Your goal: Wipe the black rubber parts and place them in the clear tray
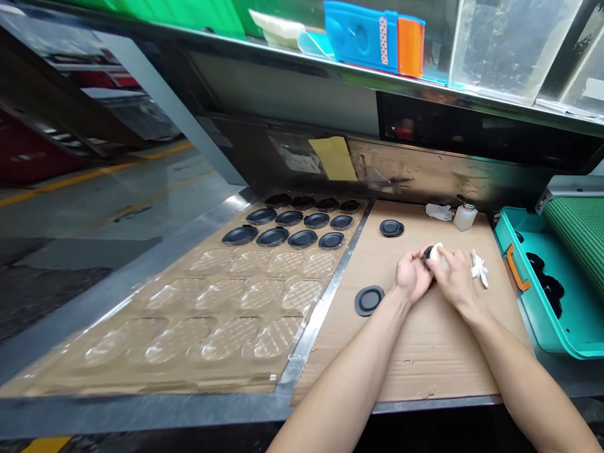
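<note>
Cardboard bench top (425, 358) carries black discs (369, 300), a white bottle (465, 218), and white rags (479, 267).

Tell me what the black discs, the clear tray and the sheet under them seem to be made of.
The black discs look like rubber or plastic; their dull, matte surface leaves it open. The clear tray looks like thin moulded plastic, glossy with pressed hollows. The sheet looks like matte brown cardboard, scuffed and marked.

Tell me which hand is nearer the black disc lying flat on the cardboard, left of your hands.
Left. The left hand is just to the right of the black disc, not touching it; the right hand is farther right, beyond the left hand.
</note>
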A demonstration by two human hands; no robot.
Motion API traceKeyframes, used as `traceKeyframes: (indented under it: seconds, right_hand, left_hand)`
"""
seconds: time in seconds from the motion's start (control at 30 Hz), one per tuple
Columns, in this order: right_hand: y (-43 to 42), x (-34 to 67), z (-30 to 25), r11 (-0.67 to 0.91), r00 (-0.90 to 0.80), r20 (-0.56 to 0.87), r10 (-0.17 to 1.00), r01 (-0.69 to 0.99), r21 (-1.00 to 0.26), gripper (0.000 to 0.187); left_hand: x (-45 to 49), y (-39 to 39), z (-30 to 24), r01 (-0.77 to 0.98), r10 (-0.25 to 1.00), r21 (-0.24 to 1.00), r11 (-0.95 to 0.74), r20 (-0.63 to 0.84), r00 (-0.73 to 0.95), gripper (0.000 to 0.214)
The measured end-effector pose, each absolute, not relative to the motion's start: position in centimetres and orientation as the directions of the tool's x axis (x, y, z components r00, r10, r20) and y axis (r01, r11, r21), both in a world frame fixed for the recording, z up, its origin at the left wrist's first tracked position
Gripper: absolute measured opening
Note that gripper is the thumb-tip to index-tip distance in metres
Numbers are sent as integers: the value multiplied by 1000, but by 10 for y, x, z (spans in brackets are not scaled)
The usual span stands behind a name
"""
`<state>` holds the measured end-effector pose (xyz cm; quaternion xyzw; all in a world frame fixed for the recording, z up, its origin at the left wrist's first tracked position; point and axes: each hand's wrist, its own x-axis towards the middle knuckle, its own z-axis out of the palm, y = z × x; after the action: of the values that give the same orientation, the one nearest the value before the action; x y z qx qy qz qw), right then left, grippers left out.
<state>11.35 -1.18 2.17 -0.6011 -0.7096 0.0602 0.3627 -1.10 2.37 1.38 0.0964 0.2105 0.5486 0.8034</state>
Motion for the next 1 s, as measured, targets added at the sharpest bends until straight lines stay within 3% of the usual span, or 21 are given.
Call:
traceKeyframes:
  seconds: [0.13,0.23,0.3,0.43,0.57,0.7,0.83,1.0]
  right_hand:
    - [-19,90,11,356,-141,457,878,832,-426,37]
    - [-12,90,13,278,-105,431,896,890,-362,37]
    - [-7,94,15,214,-61,401,914,913,-349,37]
    - [-6,98,11,329,-171,428,887,886,-328,40]
    - [-8,98,6,229,-67,416,907,908,-352,39]
    - [-5,100,4,352,-189,444,876,879,-321,40]
    - [9,116,6,214,-5,441,897,880,-425,37]
    - [6,131,14,276,47,485,873,772,-573,53]
  left_hand:
    - [-13,19,13,-800,901,414,434,-224,372,40]
    - [-15,18,13,-801,914,442,404,-212,345,42]
    - [-15,19,13,-795,922,466,387,-216,322,43]
    - [-12,24,10,-773,910,481,413,-243,335,43]
    - [-12,27,5,-775,921,499,388,-249,301,33]
    - [-14,26,5,-762,907,493,419,-259,332,34]
    - [-15,26,5,-780,917,486,395,-254,306,30]
    - [-15,32,3,-786,917,477,393,-261,300,33]
